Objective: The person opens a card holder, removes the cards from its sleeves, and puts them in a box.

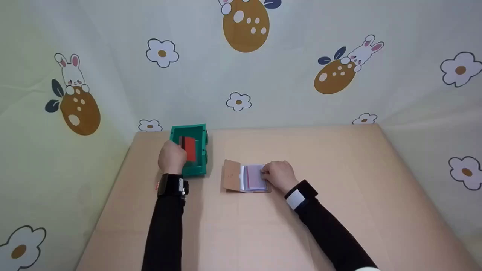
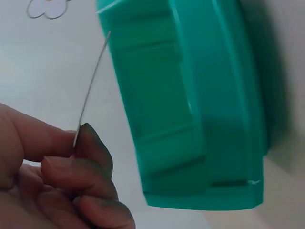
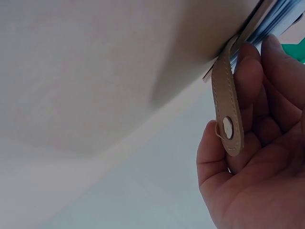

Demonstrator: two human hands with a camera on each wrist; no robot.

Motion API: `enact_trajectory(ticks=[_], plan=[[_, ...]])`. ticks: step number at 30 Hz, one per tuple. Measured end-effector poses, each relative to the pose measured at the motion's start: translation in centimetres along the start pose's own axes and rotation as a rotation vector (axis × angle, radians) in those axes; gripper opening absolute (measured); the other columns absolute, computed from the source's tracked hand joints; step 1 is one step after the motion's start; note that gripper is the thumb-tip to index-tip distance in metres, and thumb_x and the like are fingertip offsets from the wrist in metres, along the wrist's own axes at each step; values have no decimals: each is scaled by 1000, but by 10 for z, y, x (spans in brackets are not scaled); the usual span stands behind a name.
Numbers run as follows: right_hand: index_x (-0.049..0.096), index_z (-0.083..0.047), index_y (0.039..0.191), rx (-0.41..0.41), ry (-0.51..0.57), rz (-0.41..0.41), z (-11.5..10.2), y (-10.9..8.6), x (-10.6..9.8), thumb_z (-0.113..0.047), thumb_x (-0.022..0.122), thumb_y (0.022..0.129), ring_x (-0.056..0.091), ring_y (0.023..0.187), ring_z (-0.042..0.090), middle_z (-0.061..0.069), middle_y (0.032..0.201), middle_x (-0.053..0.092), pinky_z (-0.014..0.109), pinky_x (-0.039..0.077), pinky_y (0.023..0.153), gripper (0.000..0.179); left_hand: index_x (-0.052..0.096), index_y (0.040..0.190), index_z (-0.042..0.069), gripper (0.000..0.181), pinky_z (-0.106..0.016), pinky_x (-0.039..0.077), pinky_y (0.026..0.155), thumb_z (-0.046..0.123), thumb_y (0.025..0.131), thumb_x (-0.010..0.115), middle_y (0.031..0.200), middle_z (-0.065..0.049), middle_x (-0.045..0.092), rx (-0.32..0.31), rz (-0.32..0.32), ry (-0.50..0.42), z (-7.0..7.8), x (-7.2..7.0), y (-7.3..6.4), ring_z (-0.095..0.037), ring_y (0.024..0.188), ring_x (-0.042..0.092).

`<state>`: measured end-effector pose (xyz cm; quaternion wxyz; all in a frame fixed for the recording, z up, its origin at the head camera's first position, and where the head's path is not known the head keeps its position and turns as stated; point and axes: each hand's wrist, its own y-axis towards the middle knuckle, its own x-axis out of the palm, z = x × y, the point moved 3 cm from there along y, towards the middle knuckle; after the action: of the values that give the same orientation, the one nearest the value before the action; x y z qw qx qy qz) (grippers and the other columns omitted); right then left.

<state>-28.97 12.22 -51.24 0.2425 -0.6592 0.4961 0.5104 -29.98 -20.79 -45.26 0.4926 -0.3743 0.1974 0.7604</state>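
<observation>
My left hand (image 1: 172, 157) pinches a red card (image 1: 191, 149) with a black stripe, over the opening of a green bin (image 1: 194, 171). Seen edge-on in the left wrist view, the card (image 2: 91, 86) stands between thumb and fingers, apart from the bin wall (image 2: 228, 124). A tan card holder (image 1: 232, 176) lies spread on the table, its clear sleeves showing a pale card (image 1: 256, 177). The right hand (image 1: 280, 174) pinches the right edge of the sleeves. In the right wrist view, the holder's snap strap (image 3: 225, 95) hangs beside the curled fingers.
The tan table (image 1: 241, 233) meets a patterned curtain (image 1: 293, 109) at the back and both sides. Dark wheel-like parts (image 1: 206, 137) stick out from the bin's right side. A small red tag (image 1: 157, 185) shows beside the left wrist.
</observation>
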Motion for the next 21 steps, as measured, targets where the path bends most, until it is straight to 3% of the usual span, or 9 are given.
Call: enact_trajectory(ticks=[6, 14, 21], plan=[[80, -10, 97, -9, -5, 9, 2, 0, 2, -13, 81, 79, 70, 91, 26, 7, 96, 75, 42, 46, 76, 18, 60, 103, -3, 15, -46, 49, 77, 9, 95, 54, 101, -18, 64, -36, -4, 76, -3, 13, 4, -29, 87, 59], [80, -10, 97, -4, -7, 13, 1, 0, 1, -13, 82, 78, 70, 91, 27, 7, 97, 75, 43, 48, 78, 19, 63, 100, -4, 16, -43, 47, 75, 7, 94, 53, 97, -18, 64, -7, -2, 1, 0, 17, 6, -29, 84, 57], [80, -10, 98, -14, -13, 1, 2, 0, 3, -13, 81, 79, 70, 91, 27, 7, 97, 75, 44, 49, 82, 18, 63, 103, -4, 18, -44, 47, 74, 9, 96, 53, 99, -18, 65, 3, 15, 3, 0, 22, 6, -29, 86, 58]])
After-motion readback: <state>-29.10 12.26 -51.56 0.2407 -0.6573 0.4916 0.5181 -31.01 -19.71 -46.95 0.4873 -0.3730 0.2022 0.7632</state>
